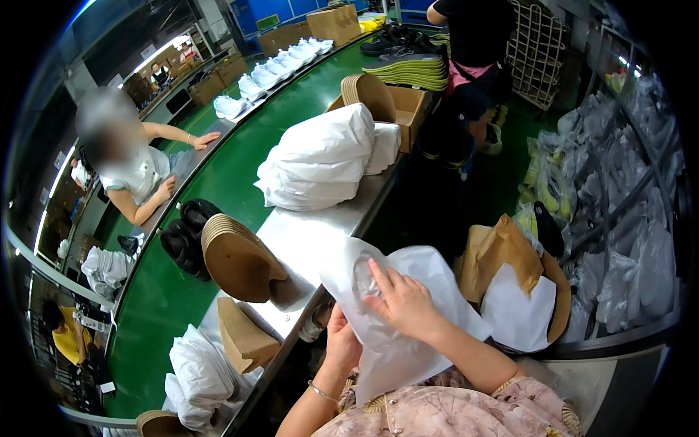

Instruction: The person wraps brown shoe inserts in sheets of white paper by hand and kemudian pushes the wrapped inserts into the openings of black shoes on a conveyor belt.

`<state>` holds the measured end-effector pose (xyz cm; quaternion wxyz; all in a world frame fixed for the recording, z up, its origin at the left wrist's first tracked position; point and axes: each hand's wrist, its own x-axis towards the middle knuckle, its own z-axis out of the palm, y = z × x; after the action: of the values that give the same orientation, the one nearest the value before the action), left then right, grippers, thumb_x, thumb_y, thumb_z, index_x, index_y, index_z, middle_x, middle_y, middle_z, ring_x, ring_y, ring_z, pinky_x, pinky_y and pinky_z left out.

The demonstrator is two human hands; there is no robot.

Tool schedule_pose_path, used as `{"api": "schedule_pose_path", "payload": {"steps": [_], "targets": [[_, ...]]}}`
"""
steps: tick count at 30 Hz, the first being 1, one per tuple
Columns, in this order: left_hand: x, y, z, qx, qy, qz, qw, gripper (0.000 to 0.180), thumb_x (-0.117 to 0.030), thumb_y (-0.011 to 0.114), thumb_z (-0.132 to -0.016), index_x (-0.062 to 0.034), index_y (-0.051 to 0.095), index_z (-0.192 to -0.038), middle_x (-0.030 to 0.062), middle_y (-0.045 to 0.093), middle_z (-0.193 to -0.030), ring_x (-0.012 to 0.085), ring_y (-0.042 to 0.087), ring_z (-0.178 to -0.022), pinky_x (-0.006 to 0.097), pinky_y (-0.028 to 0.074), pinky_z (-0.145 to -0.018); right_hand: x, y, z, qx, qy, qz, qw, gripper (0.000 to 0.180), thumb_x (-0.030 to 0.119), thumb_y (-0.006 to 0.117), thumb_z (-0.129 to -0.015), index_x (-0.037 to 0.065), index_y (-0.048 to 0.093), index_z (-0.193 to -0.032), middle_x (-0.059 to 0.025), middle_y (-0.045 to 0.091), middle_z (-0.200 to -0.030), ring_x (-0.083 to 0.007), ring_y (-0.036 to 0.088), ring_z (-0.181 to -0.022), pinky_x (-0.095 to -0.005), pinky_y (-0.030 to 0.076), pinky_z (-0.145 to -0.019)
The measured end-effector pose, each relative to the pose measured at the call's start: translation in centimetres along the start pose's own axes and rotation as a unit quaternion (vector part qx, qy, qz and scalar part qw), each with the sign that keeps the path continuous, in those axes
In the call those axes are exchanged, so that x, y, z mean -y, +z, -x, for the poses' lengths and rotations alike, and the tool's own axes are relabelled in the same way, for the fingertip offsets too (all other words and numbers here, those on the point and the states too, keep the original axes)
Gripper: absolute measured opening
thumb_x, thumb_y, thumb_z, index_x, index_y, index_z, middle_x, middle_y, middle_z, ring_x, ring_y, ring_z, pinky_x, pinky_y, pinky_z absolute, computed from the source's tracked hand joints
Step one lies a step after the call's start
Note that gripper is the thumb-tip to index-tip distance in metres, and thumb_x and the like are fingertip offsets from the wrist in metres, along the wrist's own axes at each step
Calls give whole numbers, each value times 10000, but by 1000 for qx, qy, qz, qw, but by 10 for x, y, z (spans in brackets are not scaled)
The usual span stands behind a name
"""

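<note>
A large sheet of white tissue paper (437, 273) hangs in front of my body, over my lap. My left hand (342, 342) is closed on its left edge, the fingers partly hidden by the paper. My right hand (404, 298) rests against the paper's face, index finger stretched out and thumb apart from it. A bulge and folds show near that fingertip; what lies under them, if anything, I cannot make out. Left of my hands, a stack of curved brown cardboard inserts (237, 266) stands at the bench edge beside black shoes (191, 237).
A green conveyor (287, 138) curves past a metal ledge (295, 240). White paper-wrapped bundles (317, 160) sit on it, with a cardboard box (411, 109) behind. Brown and white paper (510, 291) lies at my right, near a rack of plastic-bagged items (633, 247). Co-workers stand across and ahead.
</note>
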<state>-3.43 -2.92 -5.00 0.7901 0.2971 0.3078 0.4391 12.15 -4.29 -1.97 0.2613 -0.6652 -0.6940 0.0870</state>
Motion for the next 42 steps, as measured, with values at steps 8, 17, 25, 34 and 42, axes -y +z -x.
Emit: {"api": "schedule_pose_path", "payload": {"steps": [8, 17, 25, 34, 42], "targets": [[17, -6, 1, 48, 29, 68, 996, 180, -24, 535, -887, -37, 521, -1066, 50, 599, -1064, 122, 551, -974, 282, 412, -901, -10, 12, 3, -28, 167, -98, 981, 432, 340, 403, -930, 55, 495, -1242, -187, 605, -970, -363, 582, -852, -462, 454, -754], [26, -3, 2, 60, 42, 55, 996, 166, -36, 531, -889, -59, 521, -1053, 48, 591, -1099, 143, 545, -1015, 333, 414, -912, -6, 14, -5, -237, -37, 11, 971, 320, 73, 545, -784, 8, 577, -1095, -167, 564, -1101, -299, 573, -910, -390, 461, -777], [26, -16, -3, 65, 20, 58, 996, 207, 3, 533, -873, -50, 533, -1073, 37, 596, -1051, 131, 566, -953, 290, 453, -844, 2, -1, -6, -66, -32, -124, 989, 596, 312, 630, -788, 105, 425, -1308, -207, 447, -1267, -397, 505, -1093, -426, 457, -874], [-5, 10, -6, 13, -63, 8, 998, 374, -86, 474, -889, 50, 441, -1236, 117, 575, -1074, 187, 588, -927, 298, 505, -750, 3, -10, -16, 112, 4, -108, 988, 1105, 515, 681, -703, 160, -64, -1438, -280, 244, -1375, -440, 354, -1220, -415, 328, -1012], [4, -1, -16, 44, -158, -96, 982, 419, -229, 427, -884, 16, 451, -1223, 122, 612, -985, 234, 610, -882, 323, 497, -813, -14, -24, -5, 114, 51, -155, 980, 1175, 448, 727, -643, 166, -94, -1436, -236, 351, -1209, -384, 472, -1044, -410, 420, -885]]}}
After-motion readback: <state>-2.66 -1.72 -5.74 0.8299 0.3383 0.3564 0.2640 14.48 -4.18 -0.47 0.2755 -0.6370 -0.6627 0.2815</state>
